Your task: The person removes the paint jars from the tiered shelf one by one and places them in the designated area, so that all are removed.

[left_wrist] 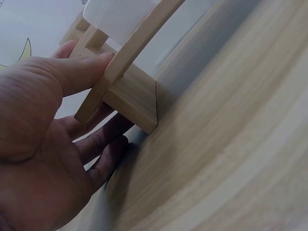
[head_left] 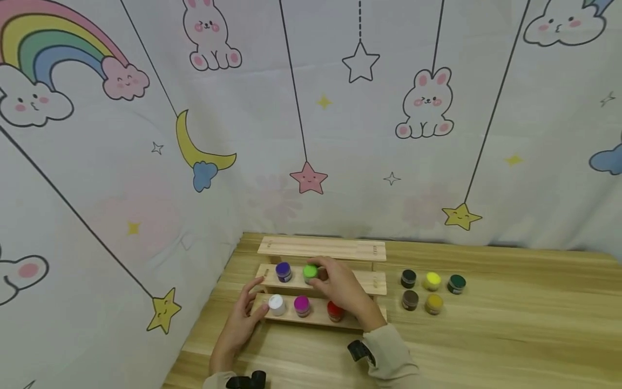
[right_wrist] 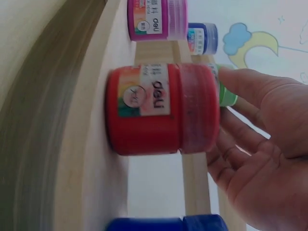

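Observation:
A three-step wooden rack [head_left: 320, 247] stands on the table. My left hand [head_left: 238, 320] grips the left end of its lowest step, thumb on the board and fingers behind the end piece [left_wrist: 132, 98]. On the middle step, my right hand [head_left: 342, 286] pinches a light green paint jar [head_left: 309, 274] between thumb and fingers. A purple-blue jar [head_left: 283, 272] stands left of it. The lowest step carries a white jar [head_left: 277, 305], a magenta jar [head_left: 302, 306] and a red jar [right_wrist: 144, 110]. A blue jar [right_wrist: 163, 224] shows only in the right wrist view.
Right of the rack, several paint jars stand on the wooden table [head_left: 534, 324]: black [head_left: 408, 279], yellow [head_left: 432, 281], dark green [head_left: 457, 283], brown [head_left: 410, 300] and ochre [head_left: 434, 303]. A printed curtain [head_left: 369, 162] hangs behind the table and along its left side.

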A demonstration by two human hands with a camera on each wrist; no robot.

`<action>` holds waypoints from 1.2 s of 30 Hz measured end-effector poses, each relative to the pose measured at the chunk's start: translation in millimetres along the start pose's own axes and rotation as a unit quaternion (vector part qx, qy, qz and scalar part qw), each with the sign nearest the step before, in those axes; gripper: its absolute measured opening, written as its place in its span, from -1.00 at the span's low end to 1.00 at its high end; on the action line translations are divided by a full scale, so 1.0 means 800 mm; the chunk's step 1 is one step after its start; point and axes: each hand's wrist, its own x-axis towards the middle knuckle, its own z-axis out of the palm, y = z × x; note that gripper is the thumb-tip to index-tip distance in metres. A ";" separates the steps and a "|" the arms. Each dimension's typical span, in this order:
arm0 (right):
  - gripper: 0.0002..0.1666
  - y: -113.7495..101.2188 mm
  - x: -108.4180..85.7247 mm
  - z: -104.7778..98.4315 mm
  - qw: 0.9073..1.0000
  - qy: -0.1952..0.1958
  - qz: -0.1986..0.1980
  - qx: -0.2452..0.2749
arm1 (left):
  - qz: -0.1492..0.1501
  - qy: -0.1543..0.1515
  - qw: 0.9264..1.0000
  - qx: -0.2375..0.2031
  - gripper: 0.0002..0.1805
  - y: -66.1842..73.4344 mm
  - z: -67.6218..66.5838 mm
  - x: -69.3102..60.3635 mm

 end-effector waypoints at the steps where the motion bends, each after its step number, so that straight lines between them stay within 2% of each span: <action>1: -0.55 0.000 -0.001 -0.002 1.000 -0.002 0.001 0.000 | 0.000 0.001 1.000 0.000 -0.33 0.000 0.000 0.000; 8: -0.58 0.002 -0.013 -0.015 1.000 -0.010 -0.006 -0.002 | 0.002 0.004 1.000 0.003 -0.34 -0.001 0.004 -0.001; 13: -0.58 0.003 -0.018 -0.021 1.000 -0.012 -0.006 -0.001 | -0.007 0.004 1.000 0.003 -0.33 -0.003 0.005 -0.002; 20: -0.62 0.002 -0.027 -0.035 1.000 -0.023 0.002 -0.010 | -0.034 0.012 0.999 -0.005 -0.32 -0.004 0.003 -0.004; 27: -0.59 0.002 -0.036 -0.061 1.000 0.008 0.006 -0.013 | -0.039 0.010 0.999 -0.012 -0.32 -0.003 0.003 -0.002; 31: -0.59 0.000 -0.041 -0.077 0.999 0.024 0.022 -0.028 | -0.031 0.008 0.999 -0.011 -0.32 -0.002 0.003 0.000; 36: -0.58 -0.005 -0.049 -0.093 0.998 0.031 0.047 -0.032 | -0.038 0.010 0.999 -0.005 -0.31 -0.002 0.001 0.003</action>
